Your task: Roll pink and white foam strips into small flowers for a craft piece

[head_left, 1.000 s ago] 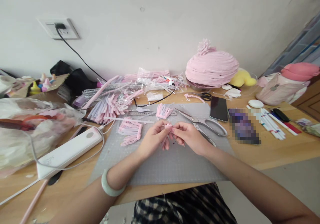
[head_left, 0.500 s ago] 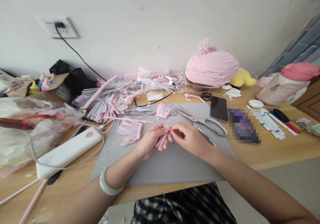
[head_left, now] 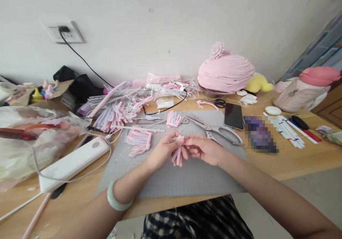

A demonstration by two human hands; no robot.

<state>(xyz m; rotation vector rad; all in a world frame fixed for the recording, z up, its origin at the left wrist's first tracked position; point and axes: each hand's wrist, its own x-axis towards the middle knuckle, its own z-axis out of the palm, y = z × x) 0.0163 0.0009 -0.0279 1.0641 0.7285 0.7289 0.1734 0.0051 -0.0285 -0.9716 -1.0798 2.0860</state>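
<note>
Above the grey cutting mat [head_left: 160,182], my left hand [head_left: 166,148] is closed around a small bundle of pink fuzzy stems [head_left: 178,156], whose ends hang down between the fingers. My right hand [head_left: 201,148] pinches the same bundle from the right, near its folded top. Two more bundles lie on the mat: a larger pink and lilac one [head_left: 139,140] left of my hands, and a smaller one [head_left: 175,118] behind them. Large silver scissors [head_left: 227,134] rest open on the mat behind my right hand.
Loose pink and lilac stems [head_left: 114,116] are heaped at the back left. A white power bank [head_left: 74,164] with cables and a plastic bag [head_left: 40,139] lie left. A pink stem-wrapped dome [head_left: 227,71], a phone [head_left: 233,115] and markers [head_left: 290,134] are to the right.
My right hand has turned and its fingers have come lower, closer against the bundle. The bundle's hanging ends now point more straight down, and its top shows more.
</note>
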